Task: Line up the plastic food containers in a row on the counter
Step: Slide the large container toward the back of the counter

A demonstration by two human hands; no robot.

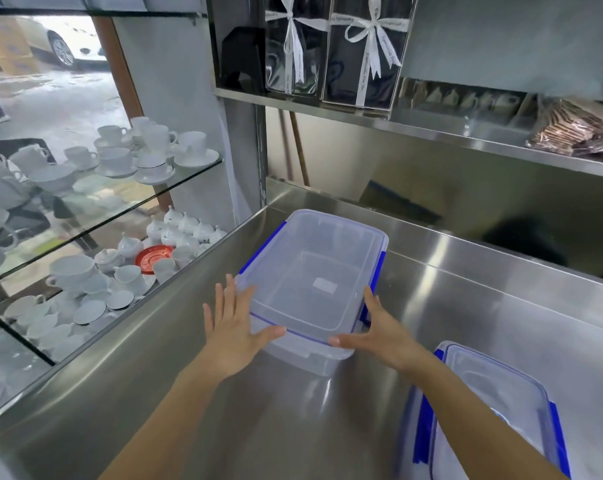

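You're squaring the lidded clear container on the steel counter, left hand and right hand flat-open against its near corners, nothing clamped; next, judge the second container alongside.

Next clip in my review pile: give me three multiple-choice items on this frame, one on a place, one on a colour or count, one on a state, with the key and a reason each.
1. Where is the second container relative to the one being handled?
A. Nearer the camera, to its right
B. Stacked on top of it
C. On the glass shelf

2. What colour are the lid clips on the handled container?
A. Red
B. Blue
C. Green

3. How do the hands meet that container?
A. Both lifted clear
B. One holds its lid aloft
C. Open, on its near corners

Key: 1 A, it sits low right on the steel counter. 2 B, blue clips line its edges. 3 C, left hand and right hand lie spread on the corners.
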